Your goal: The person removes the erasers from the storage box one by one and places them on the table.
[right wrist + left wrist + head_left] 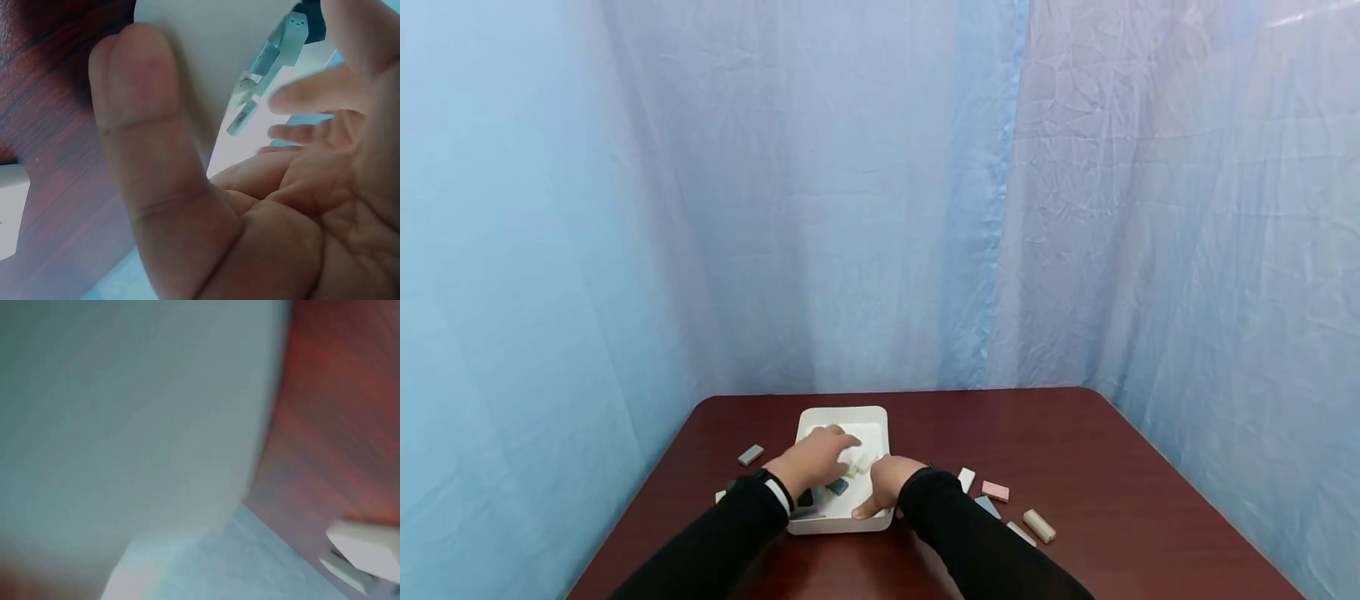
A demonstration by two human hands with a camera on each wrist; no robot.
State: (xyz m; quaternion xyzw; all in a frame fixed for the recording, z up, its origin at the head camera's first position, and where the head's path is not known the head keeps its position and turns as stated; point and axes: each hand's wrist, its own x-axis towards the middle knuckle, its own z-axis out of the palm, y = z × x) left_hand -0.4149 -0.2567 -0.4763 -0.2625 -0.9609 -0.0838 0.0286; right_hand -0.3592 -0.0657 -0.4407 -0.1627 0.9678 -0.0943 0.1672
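Note:
A white rectangular tray (842,526) stands on the table with several small items in it, among them a dark grey-blue block (837,485). My left hand (811,461) reaches over the tray's left part, thumb and forefinger spread apart, with nothing seen between them. At the tray's right side is my right hand (887,483), its straight thumb (147,119) beside the tray wall in the right wrist view. Its palm looks bare there. A pale block with a small printed face (295,31) lies in the tray. A blurred pale surface fills much of the left wrist view.
Right of the tray lie a pink block (996,491), a white block (966,479), a blue-grey piece (987,506) and a beige cylinder (1039,526). A grey block (750,455) sits to its left. Blue curtains (880,208) enclose the dark red table (1112,483).

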